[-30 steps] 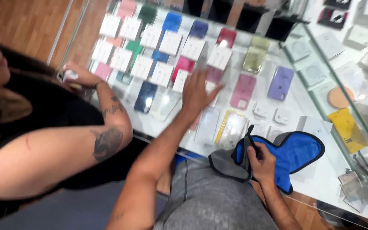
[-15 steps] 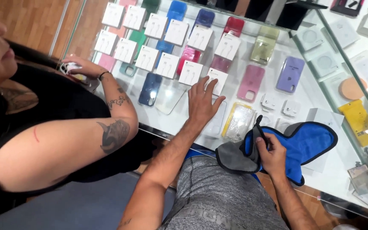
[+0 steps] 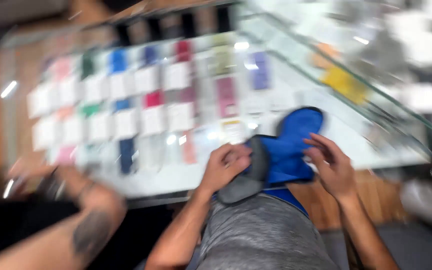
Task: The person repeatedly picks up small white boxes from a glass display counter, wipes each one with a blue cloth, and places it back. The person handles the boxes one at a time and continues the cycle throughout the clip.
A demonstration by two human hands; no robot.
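Note:
The picture is smeared by motion. A blue cloth pad (image 3: pixel 288 150) with a grey rim lies half on the glass counter (image 3: pixel 176 175) and half over my grey-clad lap (image 3: pixel 261 235). My left hand (image 3: pixel 225 167) is curled on the pad's grey left edge. My right hand (image 3: pixel 332 169) holds the pad's right side, with its fingers laid over the blue cloth. I cannot make out a pen in either hand.
Under the glass lie rows of coloured phone cases (image 3: pixel 126 107) and white cards. Another person sits at the left, with a tattooed forearm (image 3: pixel 88 227) resting on the counter's near edge. A second glass case (image 3: pixel 376 90) with yellow and orange items runs along the right.
My left hand has come off the glass over the phone cases and taken the pad's left edge. My view has swung left and down, and the right hand has shifted to the pad's right side.

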